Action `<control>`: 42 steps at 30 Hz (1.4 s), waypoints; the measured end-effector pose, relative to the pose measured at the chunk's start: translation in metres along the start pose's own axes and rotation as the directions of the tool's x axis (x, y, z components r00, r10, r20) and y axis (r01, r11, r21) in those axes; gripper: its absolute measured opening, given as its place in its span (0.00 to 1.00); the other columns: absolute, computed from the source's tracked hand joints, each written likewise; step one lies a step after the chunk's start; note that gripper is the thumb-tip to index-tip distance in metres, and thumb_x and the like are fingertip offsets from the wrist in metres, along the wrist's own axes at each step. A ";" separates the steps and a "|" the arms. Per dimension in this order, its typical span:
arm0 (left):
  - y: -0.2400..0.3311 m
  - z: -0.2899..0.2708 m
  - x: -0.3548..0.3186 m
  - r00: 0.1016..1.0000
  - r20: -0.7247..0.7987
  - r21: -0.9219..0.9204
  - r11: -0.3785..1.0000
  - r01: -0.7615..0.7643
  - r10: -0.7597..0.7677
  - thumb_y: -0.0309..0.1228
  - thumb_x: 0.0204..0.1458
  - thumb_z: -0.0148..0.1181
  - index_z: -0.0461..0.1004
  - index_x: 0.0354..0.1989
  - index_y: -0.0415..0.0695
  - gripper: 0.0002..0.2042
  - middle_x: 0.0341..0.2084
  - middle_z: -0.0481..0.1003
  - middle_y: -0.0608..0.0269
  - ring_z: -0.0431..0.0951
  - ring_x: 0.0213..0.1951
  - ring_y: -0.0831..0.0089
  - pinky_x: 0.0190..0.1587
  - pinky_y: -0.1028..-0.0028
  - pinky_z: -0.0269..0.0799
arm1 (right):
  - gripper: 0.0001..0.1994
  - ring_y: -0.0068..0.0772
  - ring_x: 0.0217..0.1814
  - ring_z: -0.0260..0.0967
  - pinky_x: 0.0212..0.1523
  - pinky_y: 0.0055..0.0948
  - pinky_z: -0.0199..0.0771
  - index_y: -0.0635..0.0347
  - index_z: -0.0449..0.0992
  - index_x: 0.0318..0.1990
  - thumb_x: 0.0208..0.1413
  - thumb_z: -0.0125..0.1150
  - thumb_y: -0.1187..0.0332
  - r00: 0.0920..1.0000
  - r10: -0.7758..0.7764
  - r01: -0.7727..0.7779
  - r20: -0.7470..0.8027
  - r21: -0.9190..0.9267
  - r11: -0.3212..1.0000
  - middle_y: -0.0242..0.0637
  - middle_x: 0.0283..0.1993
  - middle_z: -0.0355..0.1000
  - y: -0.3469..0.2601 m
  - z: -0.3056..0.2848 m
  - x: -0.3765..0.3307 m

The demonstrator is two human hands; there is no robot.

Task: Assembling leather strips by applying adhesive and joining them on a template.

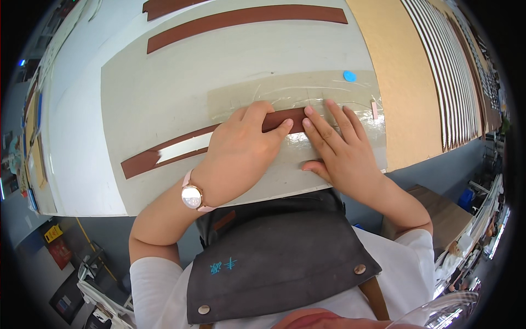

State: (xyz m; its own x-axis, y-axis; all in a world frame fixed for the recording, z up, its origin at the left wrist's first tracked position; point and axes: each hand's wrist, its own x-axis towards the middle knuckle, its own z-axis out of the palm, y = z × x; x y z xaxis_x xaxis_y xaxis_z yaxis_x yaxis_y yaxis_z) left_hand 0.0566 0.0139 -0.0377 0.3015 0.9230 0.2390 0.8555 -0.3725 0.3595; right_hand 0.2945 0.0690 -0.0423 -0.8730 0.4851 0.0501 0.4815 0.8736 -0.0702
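Head view: near the worktop [79, 159]'s front edge, the left hand [241, 148] has its grip clamped on the brown strip [279, 115]; the right hand [345, 151], fingers apart, presses its right end. Uneven pressure could wrinkle it.

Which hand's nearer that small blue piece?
Right: your right hand lies just below the blue piece in the picture; your left hand is farther off, down and left.

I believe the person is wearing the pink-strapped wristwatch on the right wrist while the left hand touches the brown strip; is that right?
Not quite: the head view shows the pink-strapped wristwatch on the left wrist, not the right. The left hand does touch the brown strip, as you say.
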 end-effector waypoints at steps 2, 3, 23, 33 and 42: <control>-0.001 -0.001 0.000 1.000 0.012 -0.031 0.999 0.022 -0.021 0.26 0.53 0.68 0.85 0.49 0.51 0.14 0.46 0.75 0.55 0.79 0.40 0.60 0.40 0.65 0.78 | 0.37 0.56 0.77 0.52 0.73 0.57 0.56 0.61 0.72 0.67 0.56 0.64 0.44 1.000 0.003 -0.003 -0.015 0.004 1.000 0.38 0.77 0.58 -0.001 -0.001 0.000; -0.001 -0.002 0.000 0.999 0.025 -0.058 0.998 0.038 -0.037 0.26 0.53 0.68 0.85 0.49 0.50 0.14 0.47 0.75 0.55 0.79 0.40 0.61 0.41 0.65 0.78 | 0.37 0.55 0.78 0.52 0.73 0.58 0.56 0.62 0.71 0.67 0.55 0.64 0.45 1.000 0.008 -0.008 -0.017 0.007 1.000 0.38 0.76 0.59 -0.002 -0.002 0.000; -0.016 -0.022 -0.007 0.997 0.081 -0.055 0.998 0.012 -0.007 0.23 0.51 0.65 0.84 0.46 0.44 0.13 0.47 0.78 0.57 0.79 0.43 0.59 0.46 0.64 0.78 | 0.29 0.55 0.68 0.65 0.68 0.51 0.65 0.69 0.78 0.57 0.60 0.63 0.51 0.999 0.008 -0.012 -0.054 -0.072 0.997 0.48 0.69 0.68 -0.012 -0.006 0.012; -0.013 -0.023 -0.006 0.996 0.077 -0.110 0.993 0.043 -0.035 0.23 0.51 0.67 0.83 0.47 0.43 0.14 0.46 0.78 0.57 0.80 0.43 0.59 0.46 0.64 0.78 | 0.29 0.55 0.69 0.65 0.67 0.50 0.66 0.70 0.78 0.57 0.59 0.64 0.52 0.999 0.018 -0.021 -0.052 -0.052 0.998 0.48 0.69 0.68 -0.014 -0.006 0.013; -0.013 -0.024 -0.010 0.992 0.123 -0.020 1.000 -0.019 0.022 0.22 0.46 0.63 0.82 0.49 0.43 0.19 0.51 0.75 0.57 0.78 0.45 0.60 0.48 0.66 0.77 | 0.29 0.55 0.69 0.64 0.68 0.50 0.65 0.70 0.78 0.58 0.60 0.63 0.51 0.999 0.021 -0.023 -0.042 -0.062 0.998 0.48 0.70 0.67 -0.015 -0.006 0.013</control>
State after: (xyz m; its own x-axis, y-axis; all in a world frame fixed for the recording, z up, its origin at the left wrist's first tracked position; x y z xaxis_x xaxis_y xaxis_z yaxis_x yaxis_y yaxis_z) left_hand 0.0325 0.0072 -0.0227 0.3695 0.9195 0.1340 0.8408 -0.3923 0.3731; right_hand 0.2768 0.0628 -0.0345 -0.8588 0.5043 0.0903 0.5056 0.8627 -0.0094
